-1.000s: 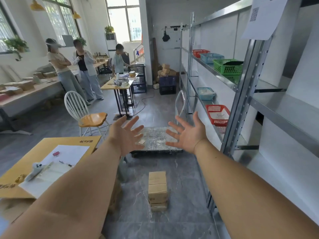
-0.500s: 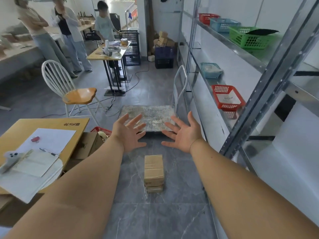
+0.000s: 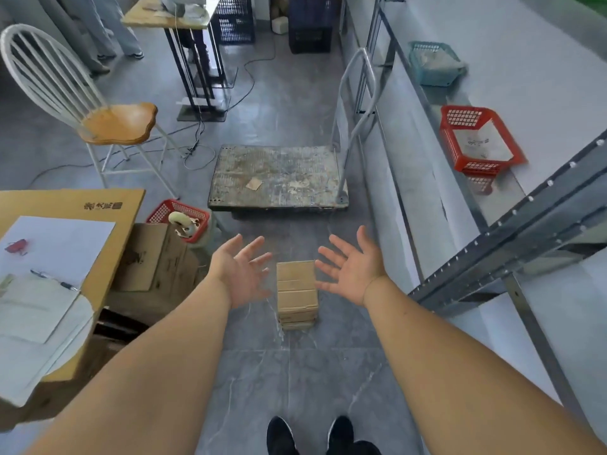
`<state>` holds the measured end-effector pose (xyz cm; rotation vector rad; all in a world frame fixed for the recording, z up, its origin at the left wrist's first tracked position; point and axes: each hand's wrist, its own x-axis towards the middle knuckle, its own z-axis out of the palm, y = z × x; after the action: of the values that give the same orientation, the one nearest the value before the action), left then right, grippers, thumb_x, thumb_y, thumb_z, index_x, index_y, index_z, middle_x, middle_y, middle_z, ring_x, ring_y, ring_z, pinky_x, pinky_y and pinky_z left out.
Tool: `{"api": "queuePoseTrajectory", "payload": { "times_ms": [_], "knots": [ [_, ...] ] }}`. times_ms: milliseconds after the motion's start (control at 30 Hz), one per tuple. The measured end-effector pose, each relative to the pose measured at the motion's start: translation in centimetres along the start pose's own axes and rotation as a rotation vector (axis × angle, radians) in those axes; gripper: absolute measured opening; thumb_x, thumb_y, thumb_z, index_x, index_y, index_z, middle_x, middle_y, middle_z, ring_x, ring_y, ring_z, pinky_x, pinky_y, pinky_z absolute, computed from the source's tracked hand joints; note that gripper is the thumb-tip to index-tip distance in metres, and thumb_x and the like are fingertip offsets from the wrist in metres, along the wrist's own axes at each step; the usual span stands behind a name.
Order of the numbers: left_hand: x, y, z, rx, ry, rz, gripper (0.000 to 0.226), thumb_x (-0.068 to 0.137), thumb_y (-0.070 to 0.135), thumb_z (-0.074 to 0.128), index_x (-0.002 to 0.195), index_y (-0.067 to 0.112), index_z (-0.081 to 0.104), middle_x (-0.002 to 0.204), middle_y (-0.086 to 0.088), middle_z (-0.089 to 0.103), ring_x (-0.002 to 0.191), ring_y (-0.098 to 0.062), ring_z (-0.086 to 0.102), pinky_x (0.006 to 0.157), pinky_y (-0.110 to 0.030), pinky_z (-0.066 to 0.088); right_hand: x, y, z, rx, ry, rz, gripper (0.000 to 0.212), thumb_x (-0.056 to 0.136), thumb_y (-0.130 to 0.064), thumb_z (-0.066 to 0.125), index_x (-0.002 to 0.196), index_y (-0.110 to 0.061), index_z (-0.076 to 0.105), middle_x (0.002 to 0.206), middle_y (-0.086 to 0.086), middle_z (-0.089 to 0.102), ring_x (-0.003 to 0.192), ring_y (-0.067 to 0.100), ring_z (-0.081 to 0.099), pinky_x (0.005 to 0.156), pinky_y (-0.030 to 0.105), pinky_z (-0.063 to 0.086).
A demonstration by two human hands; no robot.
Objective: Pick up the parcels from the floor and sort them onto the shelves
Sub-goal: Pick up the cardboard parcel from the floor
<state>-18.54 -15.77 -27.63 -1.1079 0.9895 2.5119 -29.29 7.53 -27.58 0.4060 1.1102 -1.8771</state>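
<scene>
1. Floor (image 3: 295, 382): grey tiles, seen across the middle of the view, from near to far.
2. Shelves (image 3: 512, 60): a metal rack with pale boards, set along the right side.
3. Counter (image 3: 65, 201): a yellow wooden top at near left, on which a white sheet of paper (image 3: 59, 244) and a pen (image 3: 54, 280) are laid.
4. Platform trolley (image 3: 279, 172): a worn grey deck on the floor at centre, farther off than the hands. Its handle is raised on the right, beside the shelves.
5. Chair (image 3: 118, 123): a white spindle back and wooden seat, placed at far left.
6. Cardboard boxes (image 3: 154, 257): stacked on the floor against the counter's right edge.
7. Red basket (image 3: 464, 118): set on a shelf at right; a teal basket (image 3: 437, 77) is set farther along the same shelf.
8. Second red basket (image 3: 164, 213): placed just behind the cardboard boxes.
9. Parcels (image 3: 295, 290): small brown boxes stacked in one upright pile on the floor at centre, nearer than the trolley.
10. Left hand (image 3: 243, 274): held just left of the pile's top. Its grip is released, the fingers are spread, and nothing is held.
11. Right hand (image 3: 351, 274): held just right of the pile's top. Its grip is likewise released, the palm is turned inward, and no contact with the parcels is seen.
12. Black shoes (image 3: 282, 435): seen at the near edge.
</scene>
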Motion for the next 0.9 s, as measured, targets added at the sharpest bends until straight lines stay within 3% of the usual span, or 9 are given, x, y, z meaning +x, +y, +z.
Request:
{"api": "queuePoseTrajectory", "payload": {
  "times_ms": [100,400,467,533,567,633,700,800,900],
  "knots": [
    [2.4,-0.4,-0.5,0.009,0.056,-0.044,0.052,0.101,0.063,0.04,0.127,0.03,0.071,0.153,-0.009,0.056,0.158,-0.036,0.027,0.126,-0.07,0.011,2.7,0.0,-1.0,-0.015,0.034,0.046,0.084,0.095,-0.081,0.041,0.158,-0.026,0.05,0.165,0.009,0.047,0.153,0.039,0.041,0.122,0.073,0.026],
    [8.5,-1.8,1.4,-0.027,0.172,-0.07,0.06,0.103,0.063,0.037,0.149,0.03,0.059,0.166,-0.009,0.043,0.161,-0.036,0.02,0.125,-0.07,0.011,9.8,-1.4,-5.6,-0.079,0.064,0.163,0.084,0.095,-0.082,0.04,0.159,-0.028,0.048,0.166,0.007,0.047,0.152,0.036,0.043,0.122,0.072,0.029],
    [10.2,-2.1,1.4,-0.043,0.173,-0.076,0.059,0.103,0.064,0.038,0.146,0.03,0.06,0.161,-0.009,0.048,0.161,-0.035,0.021,0.12,-0.071,0.02,11.0,-1.5,-6.9,-0.077,0.08,0.17,0.084,0.095,-0.083,0.042,0.158,-0.028,0.049,0.165,0.006,0.048,0.151,0.037,0.043,0.121,0.073,0.031],
    [11.8,-2.5,1.1,-0.048,0.18,-0.104,0.057,0.103,0.064,0.039,0.143,0.03,0.063,0.147,-0.008,0.057,0.16,-0.034,0.024,0.101,-0.07,0.039,11.9,-1.4,-8.0,-0.074,0.103,0.183,0.083,0.095,-0.082,0.042,0.157,-0.028,0.05,0.164,0.006,0.049,0.15,0.037,0.044,0.119,0.072,0.033],
    [12.6,-2.8,0.9,-0.05,0.185,-0.122,0.057,0.102,0.064,0.04,0.141,0.03,0.063,0.139,-0.008,0.06,0.159,-0.033,0.025,0.096,-0.069,0.039,12.5,-1.3,-8.4,-0.07,0.112,0.192,0.082,0.095,-0.082,0.042,0.157,-0.028,0.051,0.162,0.006,0.051,0.15,0.037,0.045,0.117,0.071,0.036],
    [14.5,-3.4,0.1,-0.048,0.207,-0.151,0.057,0.103,0.065,0.039,0.14,0.031,0.064,0.137,-0.007,0.06,0.16,-0.033,0.022,0.114,-0.071,0.025,13.8,-1.0,-9.0,-0.049,0.147,0.197,0.08,0.097,-0.08,0.042,0.156,-0.027,0.051,0.157,0.007,0.054,0.147,0.036,0.047,0.109,0.068,0.041],
    [16.4,-3.7,-0.9,-0.037,0.216,-0.177,0.058,0.103,0.064,0.037,0.145,0.032,0.061,0.151,-0.007,0.055,0.162,-0.032,0.019,0.123,-0.07,0.011,15.2,-0.6,-9.5,-0.034,0.184,0.185,0.078,0.099,-0.076,0.043,0.156,-0.024,0.052,0.156,0.009,0.055,0.14,0.035,0.051,0.107,0.065,0.041],
    [18.7,-4.0,-2.1,-0.019,0.22,-0.208,0.06,0.104,0.064,0.036,0.151,0.032,0.056,0.165,-0.007,0.044,0.163,-0.031,0.018,0.124,-0.068,0.011,17.2,0.3,-10.1,-0.029,0.25,0.17,0.073,0.102,-0.072,0.043,0.154,-0.022,0.054,0.16,0.011,0.054,0.133,0.033,0.055,0.11,0.06,0.039],
    [20.5,-3.7,-3.0,-0.016,0.25,-0.204,0.06,0.104,0.063,0.039,0.154,0.033,0.053,0.166,-0.006,0.042,0.162,-0.029,0.02,0.122,-0.066,0.015,18.9,1.1,-10.5,-0.045,0.286,0.166,0.073,0.102,-0.071,0.043,0.156,-0.022,0.052,0.163,0.01,0.051,0.149,0.035,0.046,0.113,0.058,0.037]
  ]
}}
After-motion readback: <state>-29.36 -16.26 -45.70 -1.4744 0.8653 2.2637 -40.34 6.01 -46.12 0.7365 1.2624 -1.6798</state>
